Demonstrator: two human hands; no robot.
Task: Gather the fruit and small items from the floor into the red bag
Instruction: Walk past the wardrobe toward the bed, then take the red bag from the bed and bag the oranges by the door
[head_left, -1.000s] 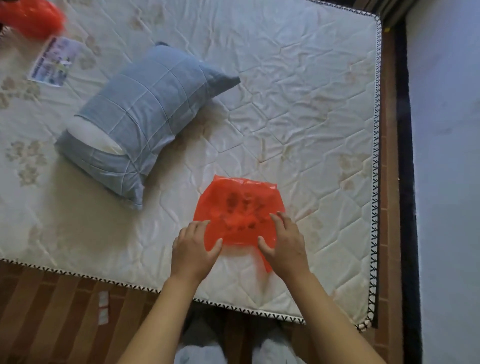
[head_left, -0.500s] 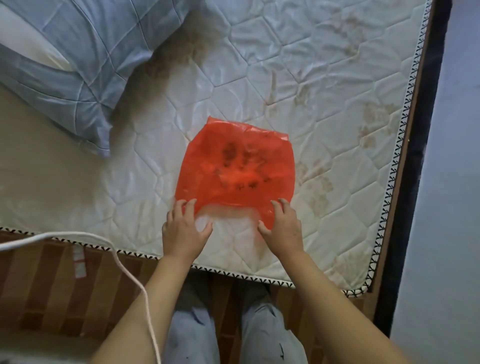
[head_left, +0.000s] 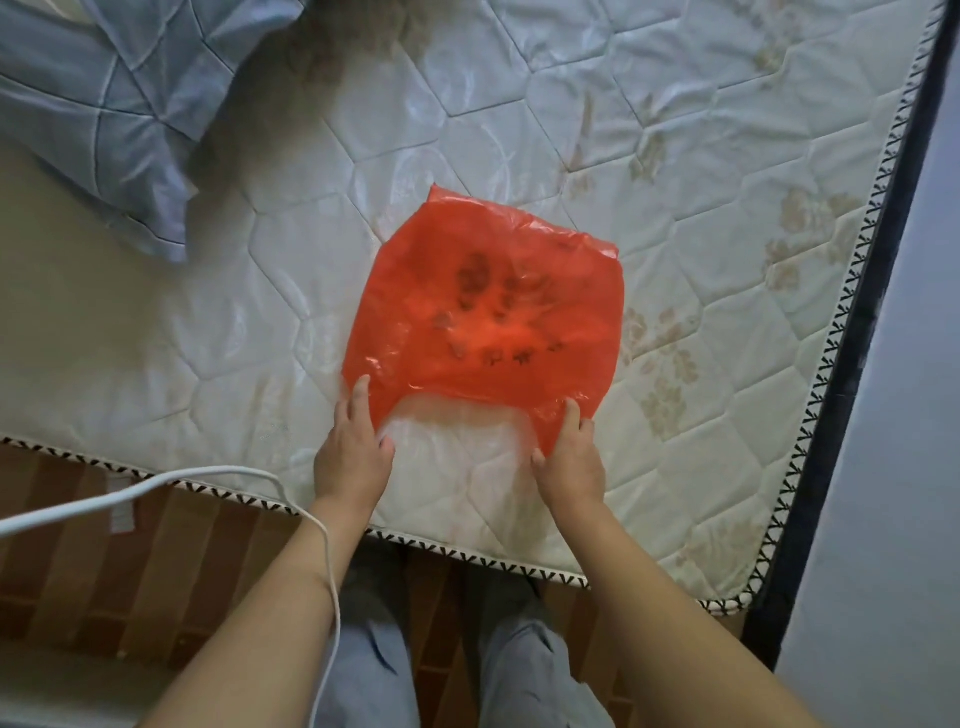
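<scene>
A: Where's the red bag (head_left: 488, 317) right now?

B: Lying flat on the mattress (head_left: 675, 156), near the front edge, with its mouth toward the person. No fruit or small items show anywhere in this view, and none of the floor they would be on, apart from the strip by the bed.

A: And the hands?

B: The left hand (head_left: 353, 457) has its fingers laid on the bag's near left handle, fairly straight; I can't tell whether it's pinching the film or just pressing it. The right hand (head_left: 569, 462) has thumb and fingers closed on the near right handle, so that grip is holding plastic.

A: So the step is opening the bag?

B: That's my reading. To do it well, each hand should catch only one layer of the thin film and pull the two handles apart, so the mouth spreads rather than the whole bag sliding. Lifting slightly as they part would let air in. The plastic looks light and clingy, so a rub between thumb and finger may be needed to separate the layers.

A: Give me the count.

B: One red bag, two hands, one mattress, one blue pillow (head_left: 104, 109) at upper left, well apart from the bag, and one white cord (head_left: 156, 480) running in from the left and down along the left forearm. Fruit: none seen
</scene>
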